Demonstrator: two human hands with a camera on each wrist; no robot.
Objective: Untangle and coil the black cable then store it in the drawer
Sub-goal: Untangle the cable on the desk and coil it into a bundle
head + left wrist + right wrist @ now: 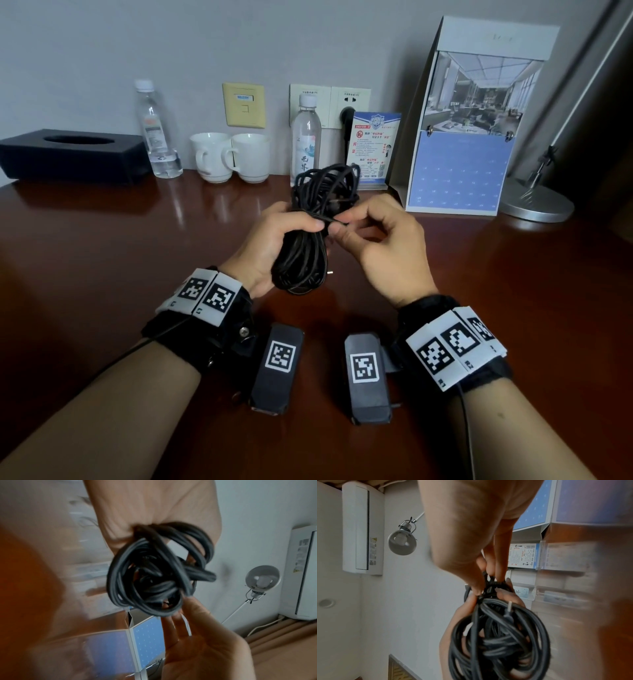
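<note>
The black cable (308, 236) is a bundle of several loops held above the wooden desk (102, 240) in mid-view. My left hand (274, 236) grips the bundle around its middle, thumb on top. My right hand (370, 236) pinches a strand wound crosswise round the bundle's waist, thumb and forefinger at the wrap. The left wrist view shows the loops (154, 574) end-on, blurred, below the palm. In the right wrist view the right fingertips (488, 586) meet the tight wrap on the cable (501, 642), and a metal plug tip (509, 607) sticks out. No drawer is in view.
Along the wall stand a black tissue box (72, 154), two water bottles (154, 133), two white mugs (233, 157), a leaflet stand (373, 147), a desk calendar (469, 137) and a lamp base (534, 202). A plug sits in the wall socket (347, 114).
</note>
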